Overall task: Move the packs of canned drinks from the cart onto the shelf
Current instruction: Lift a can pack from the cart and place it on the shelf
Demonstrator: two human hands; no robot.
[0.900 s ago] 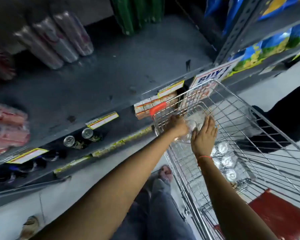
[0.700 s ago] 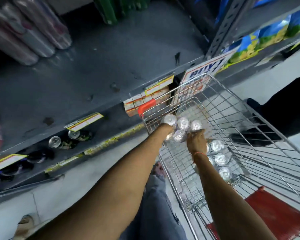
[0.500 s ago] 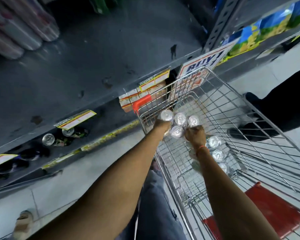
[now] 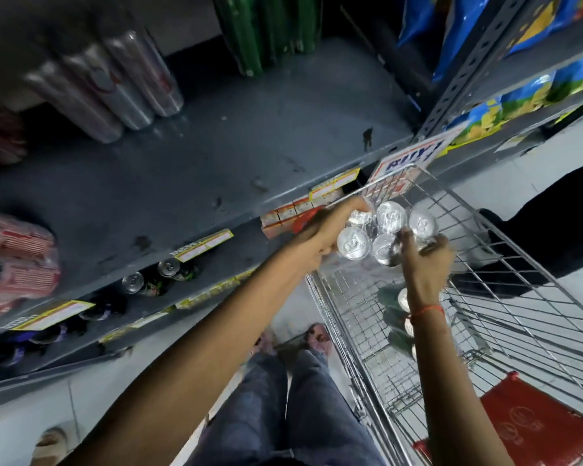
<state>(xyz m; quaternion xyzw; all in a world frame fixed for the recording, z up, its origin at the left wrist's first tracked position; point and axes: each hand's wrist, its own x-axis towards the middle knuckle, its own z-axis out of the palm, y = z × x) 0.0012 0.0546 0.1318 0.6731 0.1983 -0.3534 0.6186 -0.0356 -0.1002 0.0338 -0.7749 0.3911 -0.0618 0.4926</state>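
Observation:
A shrink-wrapped pack of silver cans (image 4: 386, 232) is held above the near-left corner of the wire cart (image 4: 505, 297), its can tops facing me. My left hand (image 4: 330, 230) grips its left side and my right hand (image 4: 424, 260) grips its right side. A second pack of cans (image 4: 403, 301) lies on the cart's floor, partly hidden behind my right wrist. The grey metal shelf (image 4: 216, 156) runs to the left of the cart, just beyond the lifted pack.
On the shelf stand tall silver cans (image 4: 115, 92) at the back left, green bottles (image 4: 266, 31) at the back and red packs (image 4: 14, 264) at the left edge. Loose cans (image 4: 148, 277) sit on the lower shelf. A dark-clothed person (image 4: 559, 227) stands beyond the cart.
Both hands have taken hold of the pack inside the cart and lifted it up above the cart's rim, toward the shelf edge.

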